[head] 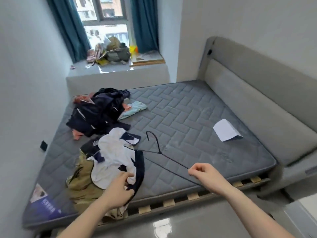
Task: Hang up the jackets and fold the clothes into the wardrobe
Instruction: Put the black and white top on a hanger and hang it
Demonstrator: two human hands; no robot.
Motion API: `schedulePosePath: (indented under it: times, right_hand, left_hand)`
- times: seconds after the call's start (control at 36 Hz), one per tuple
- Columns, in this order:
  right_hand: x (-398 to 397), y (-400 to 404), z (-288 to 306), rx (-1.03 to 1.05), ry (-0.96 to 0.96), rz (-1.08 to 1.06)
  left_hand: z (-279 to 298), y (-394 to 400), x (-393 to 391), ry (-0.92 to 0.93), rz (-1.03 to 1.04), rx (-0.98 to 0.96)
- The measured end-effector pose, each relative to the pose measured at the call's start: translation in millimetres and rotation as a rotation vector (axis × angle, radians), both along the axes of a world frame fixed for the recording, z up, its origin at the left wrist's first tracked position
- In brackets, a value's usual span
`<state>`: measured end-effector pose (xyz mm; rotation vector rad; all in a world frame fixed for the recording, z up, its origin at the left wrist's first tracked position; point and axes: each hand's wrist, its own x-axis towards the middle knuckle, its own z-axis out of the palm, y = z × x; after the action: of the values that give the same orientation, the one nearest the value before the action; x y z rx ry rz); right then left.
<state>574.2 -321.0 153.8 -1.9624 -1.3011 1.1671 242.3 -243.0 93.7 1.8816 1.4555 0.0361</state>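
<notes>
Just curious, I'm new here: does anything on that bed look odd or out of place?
Yes. The mattress is bare, set askew so wooden slats show along its near edge. Clothes lie in heaps on its left side, and a paper lies alone on the right.

hanger [164, 157]: left end hidden under white-and-navy jacket [113, 158] | khaki garment [80, 184]: mostly buried | windowsill heap [113, 50]: too blurred, possibly bags | white furniture [303, 213]: cut by right edge
</notes>
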Motion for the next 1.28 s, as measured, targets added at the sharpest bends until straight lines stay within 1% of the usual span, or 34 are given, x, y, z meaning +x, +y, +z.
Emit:
schedulePosePath:
  times: [0.14, 0.22, 0.36, 0.42, 0.44, 0.5, 0.56, 0.64, 0.72, 0.81, 0.94, 1.08, 1.14, 1.28]
  right_hand:
    - [-66.3, 51.5, 12.3, 0.058, -0.053, 0.241]
    - [-108.9, 74.2, 15.0, 0.101, -0.058, 0.343]
    - [-165.1, 107.4, -2.5, 0.125, -0.090, 0.421]
    - [-182.3, 119.0, -12.9, 0.131, -0.115, 0.440]
    - [-189.8, 123.9, -18.2, 0.133, -0.141, 0.453]
    - [-205.3, 135.3, -26.8, 0.116, -0.207, 0.499]
    - [-220.7, 150.1, -35.0, 0.046, -0.253, 0.567]
    - [-241.7, 180.4, -46.5, -0.040, -0.241, 0.631]
    - [-256.1, 210.7, -49.2, -0.017, -0.176, 0.555]
    - [-256.4, 238.0, -51.7, -0.003, -0.175, 0.467]
    - [-237.7, 285.0, -71.6, -0.031, -0.204, 0.426]
    - [-223.0, 327.8, -99.8, -0.076, -0.215, 0.352]
    - [-220.9, 339.4, -109.4, -0.116, -0.215, 0.317]
    - [-219.1, 366.2, -126.2, -0.160, -0.207, 0.246]
  left_hand:
    - [-2.0, 14.7, -83.1, -0.043, 0.276, 0.100]
    - [-10.3, 30.1, -131.2, -0.057, 0.350, 0.178]
    - [-18.9, 52.5, -191.7, 0.022, 0.444, 0.239]
    - [-20.2, 57.8, -206.6, 0.044, 0.473, 0.254]
    - [-20.6, 60.1, -211.6, 0.046, 0.493, 0.232]
    - [-20.5, 67.4, -216.2, -0.004, 0.552, 0.183]
    - [-21.3, 79.5, -214.7, -0.051, 0.603, 0.174]
    - [-26.2, 102.3, -207.1, -0.090, 0.623, 0.138]
    - [-34.6, 123.9, -197.6, -0.167, 0.624, 0.070]
    - [-43.2, 143.7, -192.9, -0.259, 0.668, 0.025]
    - [-72.5, 180.0, -203.8, -0.173, 0.706, -0.021]
    - [-107.1, 207.6, -220.3, -0.108, 0.807, -0.256]
    - [-117.9, 215.3, -223.2, -0.091, 0.795, -0.329]
    - [-133.8, 246.9, -220.8, -0.078, 0.751, -0.424]
